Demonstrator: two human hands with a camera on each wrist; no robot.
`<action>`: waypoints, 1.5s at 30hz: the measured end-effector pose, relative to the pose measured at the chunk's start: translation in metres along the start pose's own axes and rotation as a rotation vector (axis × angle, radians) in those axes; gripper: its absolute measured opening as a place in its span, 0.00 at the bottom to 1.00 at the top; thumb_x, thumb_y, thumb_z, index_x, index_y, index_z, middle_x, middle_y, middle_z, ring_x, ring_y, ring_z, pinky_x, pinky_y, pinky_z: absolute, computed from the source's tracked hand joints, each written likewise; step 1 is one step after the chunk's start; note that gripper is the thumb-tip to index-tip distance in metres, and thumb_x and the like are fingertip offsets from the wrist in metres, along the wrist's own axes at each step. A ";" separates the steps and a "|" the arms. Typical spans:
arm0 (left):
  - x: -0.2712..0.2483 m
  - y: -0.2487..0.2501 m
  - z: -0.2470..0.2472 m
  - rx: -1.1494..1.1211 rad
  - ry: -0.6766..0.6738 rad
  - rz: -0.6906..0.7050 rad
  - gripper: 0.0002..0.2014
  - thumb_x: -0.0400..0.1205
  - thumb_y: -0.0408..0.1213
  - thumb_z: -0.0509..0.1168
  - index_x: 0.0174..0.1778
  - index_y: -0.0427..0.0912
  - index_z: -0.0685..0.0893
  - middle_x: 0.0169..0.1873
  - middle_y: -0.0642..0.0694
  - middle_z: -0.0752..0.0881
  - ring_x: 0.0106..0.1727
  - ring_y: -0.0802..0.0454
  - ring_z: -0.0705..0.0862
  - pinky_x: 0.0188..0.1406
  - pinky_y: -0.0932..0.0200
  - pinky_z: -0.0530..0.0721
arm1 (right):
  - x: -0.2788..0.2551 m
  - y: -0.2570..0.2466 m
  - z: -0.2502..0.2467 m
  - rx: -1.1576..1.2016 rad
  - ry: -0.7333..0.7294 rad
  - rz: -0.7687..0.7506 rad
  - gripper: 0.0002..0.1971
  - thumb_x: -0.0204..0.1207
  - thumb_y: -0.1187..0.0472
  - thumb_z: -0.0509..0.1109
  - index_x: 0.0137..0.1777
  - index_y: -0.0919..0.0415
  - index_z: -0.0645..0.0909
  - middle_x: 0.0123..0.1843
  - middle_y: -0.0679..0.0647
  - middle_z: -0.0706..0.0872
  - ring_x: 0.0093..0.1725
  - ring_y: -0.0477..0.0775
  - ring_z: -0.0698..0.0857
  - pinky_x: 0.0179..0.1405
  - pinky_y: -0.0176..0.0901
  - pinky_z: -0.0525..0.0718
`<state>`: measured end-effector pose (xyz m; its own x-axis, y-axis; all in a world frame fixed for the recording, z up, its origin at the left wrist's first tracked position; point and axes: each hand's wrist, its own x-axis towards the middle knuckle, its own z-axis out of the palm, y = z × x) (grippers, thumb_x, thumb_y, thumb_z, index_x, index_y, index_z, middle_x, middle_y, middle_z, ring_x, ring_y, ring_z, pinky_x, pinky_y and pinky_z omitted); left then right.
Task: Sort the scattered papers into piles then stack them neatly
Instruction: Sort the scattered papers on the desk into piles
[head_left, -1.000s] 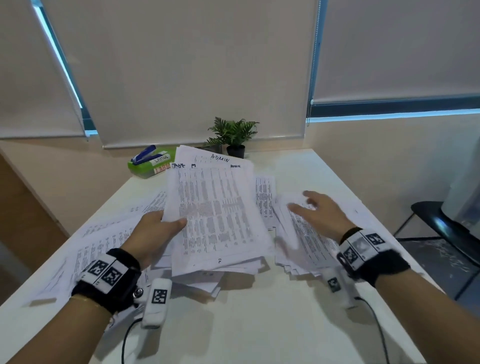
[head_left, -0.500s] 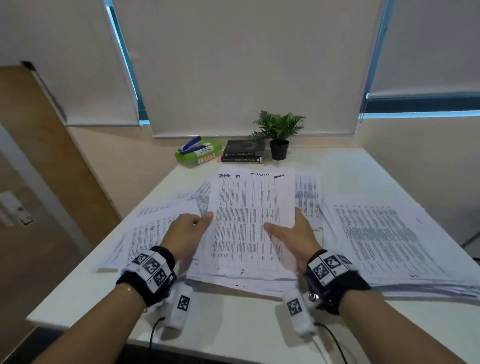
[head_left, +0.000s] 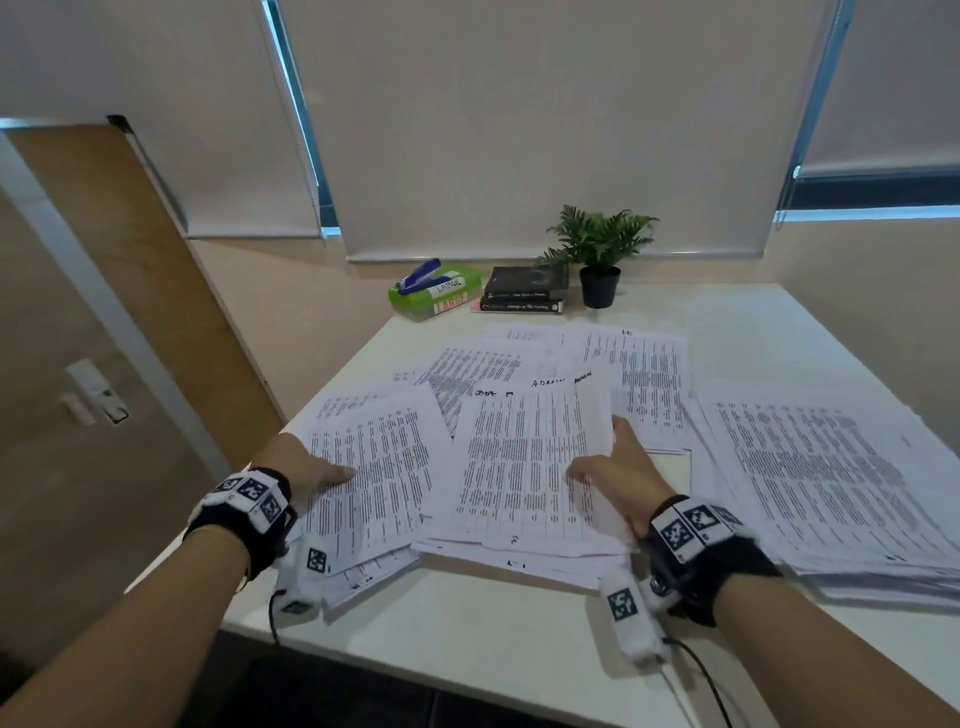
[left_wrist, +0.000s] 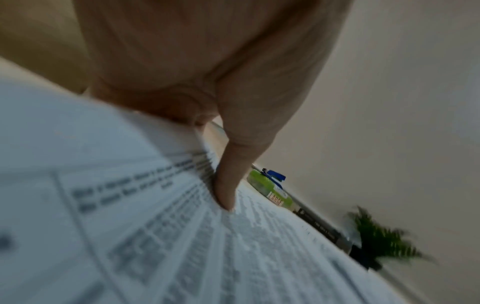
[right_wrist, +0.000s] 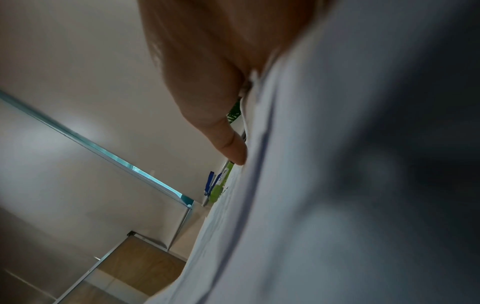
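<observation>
Printed sheets cover the white table (head_left: 488, 629). My left hand (head_left: 332, 472) pinches the left sheaf of papers (head_left: 382, 467) at its left edge, thumb on top; the left wrist view shows the thumb (left_wrist: 228, 185) pressing on the printed sheet (left_wrist: 155, 236). My right hand (head_left: 597, 460) grips the middle sheaf (head_left: 524, 467) at its right edge, and its thumb (right_wrist: 233, 148) lies on the sheaf's top sheet (right_wrist: 311, 185) in the right wrist view. A thick pile (head_left: 831, 483) lies to the right. Loose sheets (head_left: 641, 374) are spread behind.
At the table's back edge stand a green box (head_left: 441, 296) with a blue stapler (head_left: 418, 275) on it, two dark books (head_left: 524, 291) and a small potted plant (head_left: 600, 260). A wooden door (head_left: 104, 338) is at the left.
My left hand left the middle sheaf and took hold of the left sheaf. My right hand now grips the middle sheaf alone. The head view swung further left.
</observation>
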<state>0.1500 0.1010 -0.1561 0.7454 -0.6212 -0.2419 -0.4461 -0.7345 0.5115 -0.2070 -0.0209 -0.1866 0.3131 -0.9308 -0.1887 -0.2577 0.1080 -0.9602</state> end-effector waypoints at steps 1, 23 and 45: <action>0.004 -0.001 -0.001 -0.086 -0.006 -0.010 0.24 0.73 0.40 0.86 0.31 0.35 0.75 0.30 0.39 0.80 0.30 0.45 0.76 0.31 0.58 0.73 | -0.001 0.000 -0.001 0.009 0.006 -0.003 0.45 0.76 0.74 0.75 0.87 0.49 0.57 0.69 0.53 0.79 0.66 0.60 0.81 0.68 0.56 0.81; -0.063 0.104 0.033 -0.472 -0.118 0.472 0.09 0.88 0.38 0.72 0.61 0.40 0.91 0.52 0.45 0.95 0.47 0.47 0.94 0.36 0.63 0.88 | -0.003 -0.009 -0.001 0.138 0.009 0.099 0.36 0.87 0.33 0.55 0.63 0.63 0.91 0.58 0.53 0.89 0.61 0.58 0.84 0.71 0.54 0.74; 0.092 0.111 0.048 0.402 -0.072 0.217 0.33 0.76 0.69 0.74 0.32 0.40 0.74 0.29 0.44 0.77 0.32 0.45 0.78 0.36 0.56 0.73 | 0.019 0.023 -0.004 0.097 0.185 0.020 0.21 0.78 0.61 0.80 0.68 0.56 0.79 0.60 0.51 0.89 0.59 0.56 0.88 0.68 0.59 0.86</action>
<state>0.1450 -0.0509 -0.1608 0.5837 -0.7792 -0.2283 -0.7552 -0.6243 0.1999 -0.2103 -0.0372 -0.2110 0.1328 -0.9755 -0.1754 -0.1700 0.1519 -0.9737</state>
